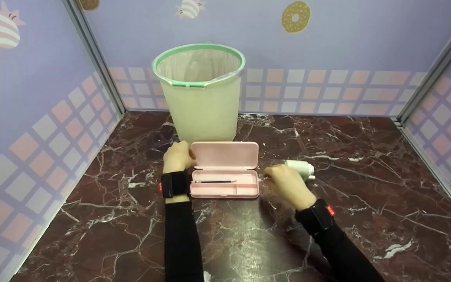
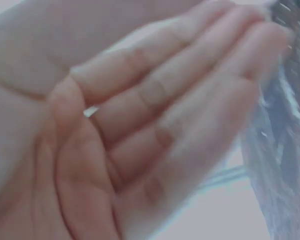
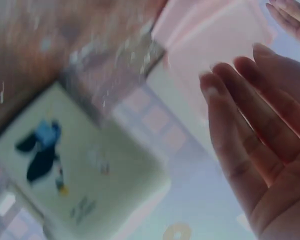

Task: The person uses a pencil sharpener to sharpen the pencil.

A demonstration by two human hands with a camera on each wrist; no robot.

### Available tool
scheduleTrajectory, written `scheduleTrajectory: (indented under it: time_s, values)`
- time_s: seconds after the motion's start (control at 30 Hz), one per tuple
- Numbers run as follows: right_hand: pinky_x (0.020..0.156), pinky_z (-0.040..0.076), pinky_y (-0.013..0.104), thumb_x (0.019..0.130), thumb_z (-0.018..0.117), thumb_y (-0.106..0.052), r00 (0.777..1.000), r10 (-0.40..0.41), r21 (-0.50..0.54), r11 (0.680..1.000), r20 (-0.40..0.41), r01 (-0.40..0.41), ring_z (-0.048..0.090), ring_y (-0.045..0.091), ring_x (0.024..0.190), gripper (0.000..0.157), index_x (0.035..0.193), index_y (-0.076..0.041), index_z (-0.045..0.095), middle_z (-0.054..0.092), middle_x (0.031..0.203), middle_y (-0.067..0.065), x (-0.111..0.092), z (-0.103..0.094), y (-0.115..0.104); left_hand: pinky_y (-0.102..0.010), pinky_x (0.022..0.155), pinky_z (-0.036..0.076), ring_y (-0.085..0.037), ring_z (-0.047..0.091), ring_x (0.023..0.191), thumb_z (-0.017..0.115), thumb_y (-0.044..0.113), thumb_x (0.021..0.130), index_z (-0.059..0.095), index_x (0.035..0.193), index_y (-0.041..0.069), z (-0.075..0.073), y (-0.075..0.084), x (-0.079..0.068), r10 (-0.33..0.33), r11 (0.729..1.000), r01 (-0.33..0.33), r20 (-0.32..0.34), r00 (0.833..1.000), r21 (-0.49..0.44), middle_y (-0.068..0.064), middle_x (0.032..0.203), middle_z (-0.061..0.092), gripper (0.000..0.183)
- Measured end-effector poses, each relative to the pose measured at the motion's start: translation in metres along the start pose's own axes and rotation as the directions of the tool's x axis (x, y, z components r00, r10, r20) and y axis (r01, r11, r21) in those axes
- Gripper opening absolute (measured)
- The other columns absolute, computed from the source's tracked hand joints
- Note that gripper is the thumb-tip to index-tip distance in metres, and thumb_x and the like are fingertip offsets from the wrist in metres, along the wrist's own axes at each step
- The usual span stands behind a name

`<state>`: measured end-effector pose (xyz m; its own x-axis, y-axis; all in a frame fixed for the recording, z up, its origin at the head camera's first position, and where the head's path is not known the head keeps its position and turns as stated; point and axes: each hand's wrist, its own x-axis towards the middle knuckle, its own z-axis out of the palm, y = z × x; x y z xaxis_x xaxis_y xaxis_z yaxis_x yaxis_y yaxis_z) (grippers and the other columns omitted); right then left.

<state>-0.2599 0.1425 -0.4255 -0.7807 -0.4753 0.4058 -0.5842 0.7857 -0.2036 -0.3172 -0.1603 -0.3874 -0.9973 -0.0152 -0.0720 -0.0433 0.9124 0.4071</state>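
A pink pencil case (image 1: 224, 190) stands open on the dark marble-patterned table, its lid (image 1: 224, 155) raised. In its rear compartment lies a slim dark pen or pencil (image 1: 215, 181). My left hand (image 1: 178, 157) is at the lid's left edge; whether it touches cannot be told. The left wrist view has its fingers (image 2: 160, 95) extended, holding nothing. Just right of the case, my right hand (image 1: 287, 183) hovers with loosely bent fingers (image 3: 225, 125) and nothing in them. Beyond it lies a pale rounded container (image 1: 300, 167), with a cartoon picture in the right wrist view.
A pale green bin (image 1: 206, 105) with a green rim and a clear liner stands directly behind the case. Patterned lilac panels (image 1: 347, 47) enclose the table at the back and both sides.
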Motion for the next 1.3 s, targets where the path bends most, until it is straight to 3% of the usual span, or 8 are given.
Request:
scheduleTrajectory:
  time_s: [0.1,0.23,0.43,0.57,0.73,0.87,1.13,1.3]
  values:
    - [0.068,0.056,0.044,0.076,0.08,-0.011,0.998,0.05,-0.011,0.999,-0.04,-0.05,0.067,0.027,0.074,0.011,0.081,-0.007,0.071,0.072,0.078,0.008,0.001,-0.011,0.009,-0.043,0.092,0.055,-0.031,0.071,0.1,0.079,0.014,0.08,0.075,0.103,0.004,0.001,0.013,0.001,0.202,0.968,-0.194,0.035,0.979,-0.162,-0.014,0.105,0.075,0.026]
    - [0.078,0.057,0.046,0.072,0.083,-0.01,0.993,0.094,-0.023,0.995,-0.072,-0.096,0.065,0.03,0.09,0.022,0.092,-0.006,0.073,0.073,0.092,0.01,0.0,-0.021,0.025,-0.036,0.092,0.056,-0.027,0.072,0.099,0.079,0.011,0.08,0.072,0.111,0.0,0.013,0.036,0.005,0.412,0.874,-0.356,0.114,0.904,-0.33,-0.014,0.107,0.075,0.033]
    - [0.092,0.053,0.05,0.067,0.086,-0.007,0.99,0.136,0.0,0.991,-0.05,-0.136,0.061,0.038,0.105,0.044,0.107,0.001,0.069,0.071,0.109,0.018,-0.004,-0.029,0.048,-0.03,0.09,0.057,-0.026,0.072,0.1,0.08,0.011,0.08,0.071,0.112,-0.001,0.045,0.075,0.013,0.558,0.793,-0.465,0.164,0.813,-0.393,-0.015,0.11,0.074,0.036]
    - [0.092,0.052,0.053,0.066,0.086,-0.004,0.983,0.181,0.02,0.983,0.025,-0.182,0.061,0.041,0.106,0.049,0.111,0.003,0.067,0.069,0.112,0.022,-0.007,-0.029,0.06,-0.03,0.09,0.056,-0.026,0.072,0.099,0.079,0.009,0.08,0.071,0.112,-0.002,0.065,0.094,0.017,0.599,0.775,-0.503,0.192,0.777,-0.383,-0.016,0.11,0.074,0.035]
    - [0.092,0.05,0.056,0.064,0.084,0.002,0.973,0.205,0.048,0.976,0.106,-0.211,0.062,0.044,0.104,0.051,0.112,0.005,0.065,0.068,0.11,0.025,-0.01,-0.025,0.069,-0.029,0.09,0.056,-0.025,0.071,0.099,0.081,0.012,0.079,0.07,0.114,-0.001,0.081,0.105,0.017,0.604,0.786,-0.527,0.22,0.766,-0.323,-0.014,0.111,0.074,0.039]
    - [0.089,0.051,0.056,0.066,0.081,0.008,0.978,0.178,0.057,0.981,0.111,-0.185,0.064,0.045,0.1,0.047,0.11,0.007,0.063,0.069,0.105,0.025,-0.01,-0.023,0.073,-0.029,0.09,0.055,-0.024,0.071,0.098,0.081,0.012,0.079,0.071,0.113,0.0,0.087,0.108,0.018,0.604,0.791,-0.539,0.225,0.764,-0.29,-0.013,0.11,0.074,0.038]
    - [0.087,0.05,0.056,0.068,0.08,0.005,0.975,0.212,0.064,0.974,0.061,-0.215,0.062,0.046,0.097,0.045,0.109,0.008,0.062,0.067,0.104,0.028,-0.011,-0.022,0.072,-0.033,0.093,0.054,-0.026,0.07,0.098,0.08,0.01,0.079,0.071,0.114,-0.001,0.09,0.113,0.018,0.616,0.782,-0.56,0.208,0.759,-0.272,-0.013,0.11,0.074,0.038]
    - [0.08,0.05,0.055,0.072,0.082,-0.009,0.956,0.293,0.06,0.954,-0.001,-0.292,0.062,0.045,0.091,0.044,0.106,0.009,0.062,0.066,0.098,0.028,-0.009,-0.022,0.065,-0.032,0.097,0.052,-0.025,0.068,0.103,0.08,0.016,0.08,0.07,0.118,0.001,0.09,0.121,0.015,0.614,0.787,-0.584,0.164,0.772,-0.2,-0.011,0.114,0.073,0.042]
